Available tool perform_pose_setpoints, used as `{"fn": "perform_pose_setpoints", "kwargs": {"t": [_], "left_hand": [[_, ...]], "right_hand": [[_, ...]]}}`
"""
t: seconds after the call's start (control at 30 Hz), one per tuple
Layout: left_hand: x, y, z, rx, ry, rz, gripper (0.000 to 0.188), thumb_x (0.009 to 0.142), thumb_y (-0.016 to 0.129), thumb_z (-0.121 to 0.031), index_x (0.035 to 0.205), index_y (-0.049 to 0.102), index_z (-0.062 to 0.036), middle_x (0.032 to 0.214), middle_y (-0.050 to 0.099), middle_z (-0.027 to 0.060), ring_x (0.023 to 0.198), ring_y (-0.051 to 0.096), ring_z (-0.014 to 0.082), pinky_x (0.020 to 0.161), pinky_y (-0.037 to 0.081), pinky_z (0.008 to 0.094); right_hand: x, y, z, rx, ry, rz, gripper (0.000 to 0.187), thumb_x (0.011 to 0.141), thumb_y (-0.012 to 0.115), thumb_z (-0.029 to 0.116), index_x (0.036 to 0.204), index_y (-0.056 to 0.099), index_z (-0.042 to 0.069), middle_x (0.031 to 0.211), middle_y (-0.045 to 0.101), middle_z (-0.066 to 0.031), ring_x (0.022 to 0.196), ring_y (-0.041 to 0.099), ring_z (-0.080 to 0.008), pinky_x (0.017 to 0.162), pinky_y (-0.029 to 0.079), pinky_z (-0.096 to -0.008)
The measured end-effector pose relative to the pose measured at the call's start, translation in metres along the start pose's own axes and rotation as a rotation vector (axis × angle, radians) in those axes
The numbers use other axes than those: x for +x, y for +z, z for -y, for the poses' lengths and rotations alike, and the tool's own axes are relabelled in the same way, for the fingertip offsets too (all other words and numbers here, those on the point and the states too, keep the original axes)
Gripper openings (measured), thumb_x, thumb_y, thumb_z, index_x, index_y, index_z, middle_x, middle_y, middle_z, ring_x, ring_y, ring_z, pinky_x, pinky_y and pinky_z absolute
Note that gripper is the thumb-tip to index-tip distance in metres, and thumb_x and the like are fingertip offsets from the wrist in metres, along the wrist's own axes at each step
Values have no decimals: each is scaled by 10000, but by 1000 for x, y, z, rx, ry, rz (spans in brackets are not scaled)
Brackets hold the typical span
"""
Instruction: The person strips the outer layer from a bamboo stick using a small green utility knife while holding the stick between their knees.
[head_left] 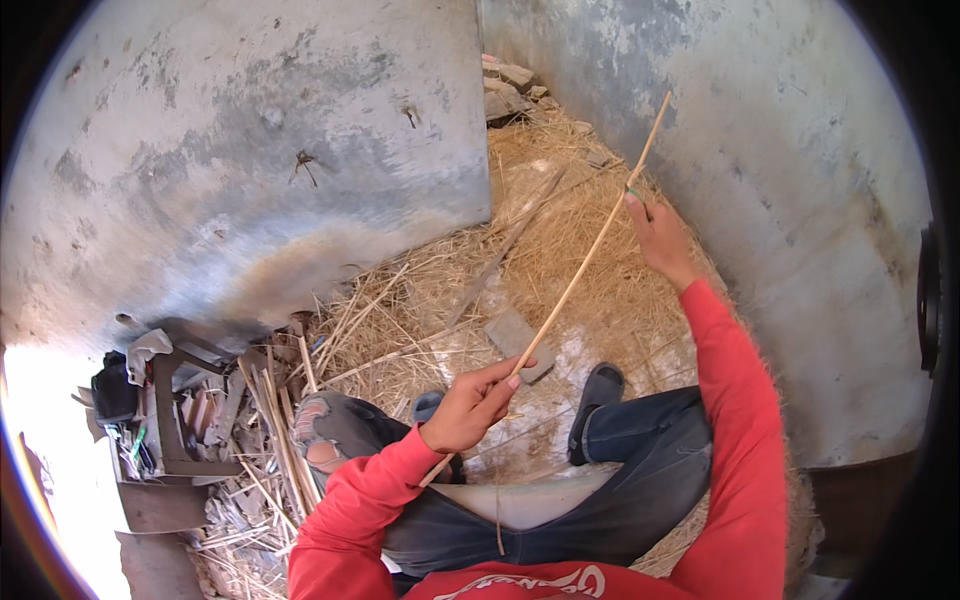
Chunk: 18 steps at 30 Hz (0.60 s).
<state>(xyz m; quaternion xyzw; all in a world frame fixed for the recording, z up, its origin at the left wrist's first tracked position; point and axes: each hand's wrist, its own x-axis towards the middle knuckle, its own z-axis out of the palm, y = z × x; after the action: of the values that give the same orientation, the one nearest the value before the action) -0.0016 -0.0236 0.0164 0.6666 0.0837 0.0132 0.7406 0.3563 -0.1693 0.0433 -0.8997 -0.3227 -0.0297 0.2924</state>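
A long, thin, pale stick slants across the middle, from near my left forearm up to the far right. My left hand is closed round its lower part, thumb and forefinger pressed on it. Farther out, my right hand is closed against the stick's upper part. A small tool with a green bit and a dark piece shows at its fingers; most of it is hidden, so its kind is unclear. The stick's far end extends beyond this hand.
Straw and shavings cover the floor around my feet. A flat grey block lies between them. Grey walls rise ahead and right. At the left are a dark frame and a bundle of wooden strips.
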Motion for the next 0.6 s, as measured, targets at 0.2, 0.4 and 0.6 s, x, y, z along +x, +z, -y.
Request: {"fn": "perform_pose_setpoints", "kwargs": {"t": [0.2, 0.4, 0.6], "left_hand": [[4, -4, 1, -63, -10, 21, 399, 1070, 444, -194, 1428, 502, -27, 595, 346, -84, 502, 319, 28, 481, 260, 210], [8, 1, -9, -99, -28, 13, 421, 1079, 420, -203, 1455, 466, -20, 598, 367, -79, 495, 340, 26, 483, 272, 194], [12, -4, -1, -133, 75, -102, 430, 1084, 427, -172, 1488, 431, -24, 639, 380, -73, 513, 340, 24, 485, 289, 196]], "right_hand": [[-17, -1, 48, 872, 76, 232, 457, 1006, 540, 503, 844, 576, 77, 594, 404, 53, 469, 319, -80, 449, 266, -280], [-49, 16, 83, 995, 25, 380, 340, 968, 662, 396, 898, 601, 69, 639, 482, 54, 458, 395, -65, 432, 317, -270], [-89, 14, 120, 351, -463, 262, 485, 970, 579, 491, 878, 633, 18, 620, 622, -124, 543, 612, -361, 554, 477, -466]]}}
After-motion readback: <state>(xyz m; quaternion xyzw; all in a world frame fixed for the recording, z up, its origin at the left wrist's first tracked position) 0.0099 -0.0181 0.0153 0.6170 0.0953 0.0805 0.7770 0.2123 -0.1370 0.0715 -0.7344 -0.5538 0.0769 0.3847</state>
